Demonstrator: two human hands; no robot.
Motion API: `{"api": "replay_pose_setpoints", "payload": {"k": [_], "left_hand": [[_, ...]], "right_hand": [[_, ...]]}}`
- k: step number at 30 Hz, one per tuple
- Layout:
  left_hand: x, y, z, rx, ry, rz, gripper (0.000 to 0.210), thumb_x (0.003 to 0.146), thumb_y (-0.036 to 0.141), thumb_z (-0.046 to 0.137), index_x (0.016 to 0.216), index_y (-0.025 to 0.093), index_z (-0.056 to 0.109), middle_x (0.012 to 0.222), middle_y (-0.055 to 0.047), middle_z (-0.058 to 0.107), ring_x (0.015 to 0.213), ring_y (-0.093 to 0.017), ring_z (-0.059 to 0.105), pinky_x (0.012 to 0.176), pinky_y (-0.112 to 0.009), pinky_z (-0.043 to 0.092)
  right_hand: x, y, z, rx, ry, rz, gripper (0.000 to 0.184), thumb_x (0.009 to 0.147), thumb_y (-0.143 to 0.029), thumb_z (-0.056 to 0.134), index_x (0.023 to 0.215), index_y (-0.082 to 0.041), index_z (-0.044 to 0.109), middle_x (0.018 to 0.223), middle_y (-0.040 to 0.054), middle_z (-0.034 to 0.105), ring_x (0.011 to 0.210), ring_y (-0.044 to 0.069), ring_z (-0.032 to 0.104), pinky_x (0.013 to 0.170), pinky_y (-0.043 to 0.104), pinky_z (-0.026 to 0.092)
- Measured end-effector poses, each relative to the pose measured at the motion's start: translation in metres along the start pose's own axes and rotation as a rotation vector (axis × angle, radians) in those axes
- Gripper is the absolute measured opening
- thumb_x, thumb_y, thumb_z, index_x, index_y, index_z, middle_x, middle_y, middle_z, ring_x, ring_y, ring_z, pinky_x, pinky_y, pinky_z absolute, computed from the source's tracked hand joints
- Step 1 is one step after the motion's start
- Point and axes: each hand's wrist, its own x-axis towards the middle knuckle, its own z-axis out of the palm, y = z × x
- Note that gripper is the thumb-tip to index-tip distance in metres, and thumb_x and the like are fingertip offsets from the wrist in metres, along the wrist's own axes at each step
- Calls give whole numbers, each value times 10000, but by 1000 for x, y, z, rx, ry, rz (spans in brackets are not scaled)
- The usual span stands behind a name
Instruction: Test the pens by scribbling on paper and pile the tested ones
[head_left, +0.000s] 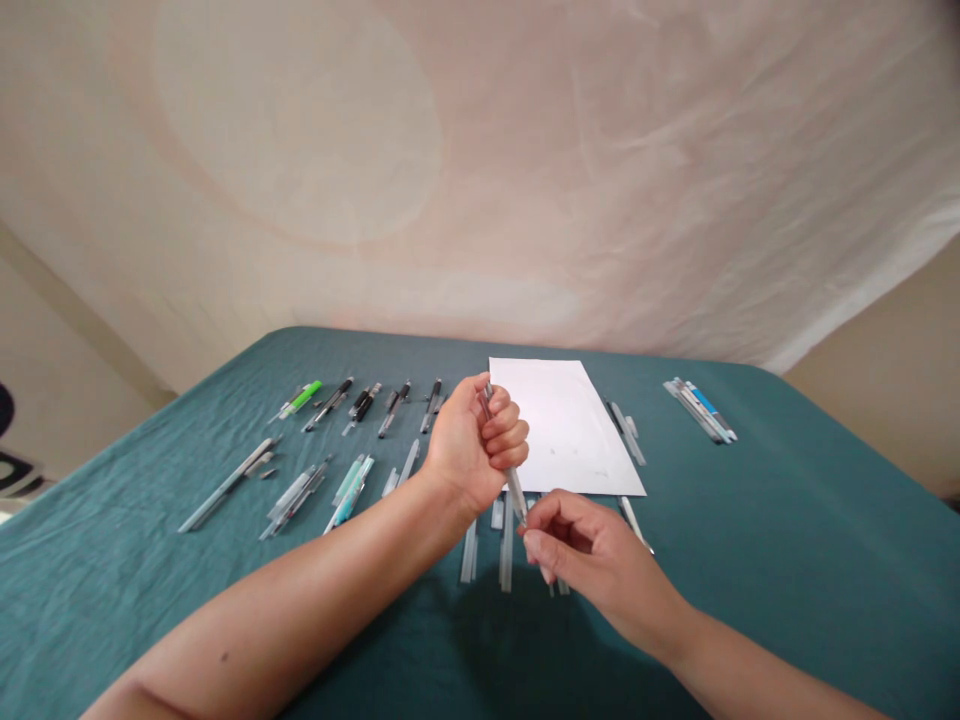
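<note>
While the left hand [480, 440] curls tightly round a slim, translucent grey plastic pen [514, 490], the right hand [592, 550] pinches its lower end between thumb and fingers; the step seems to be work at that tip, the next move likely calling for a steady left grip and careful right fingers; the pen slants downward between both hands.

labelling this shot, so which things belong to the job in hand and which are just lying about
Seemingly in the job:
- pen, gripped in left hand
- right hand, at its lower end

Apparently lying about:
- white paper
- bright green item
- pen bundle, far right
</note>
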Motion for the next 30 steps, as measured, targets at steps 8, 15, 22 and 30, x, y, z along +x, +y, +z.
{"api": "replay_pose_setpoints", "payload": {"k": [8,15,22,30], "left_hand": [[-3,-2,3,33,-4,49,354,878,327,371,562,166,384,458,74,179,360,-59,189,328,-150,147],[-3,-5,3,71,-17,82,343,885,341,384,592,162,407,461,71,207,370,-58,211,336,-151,148],[-2,-3,2,82,-16,28,342,876,340,379,578,173,365,450,76,184,360,-59,173,326,-150,116],[1,-18,-6,169,-190,-221,359,872,372,377,573,175,349,440,77,187,358,-54,165,323,-148,139]], "right_hand": [[2,3,-1,61,2,-5,219,853,-383,563,844,-164,557,697,-11,539,591,94,492,559,215,405],[2,6,-1,56,-4,-5,202,858,-365,561,843,-163,550,693,-13,537,591,92,490,562,219,400],[2,5,-3,14,-44,2,173,864,-343,552,877,-171,552,713,-12,535,623,103,504,594,231,404],[9,7,-6,48,-7,-16,217,882,-378,523,913,-166,556,724,-18,514,635,92,452,562,205,354]]}}
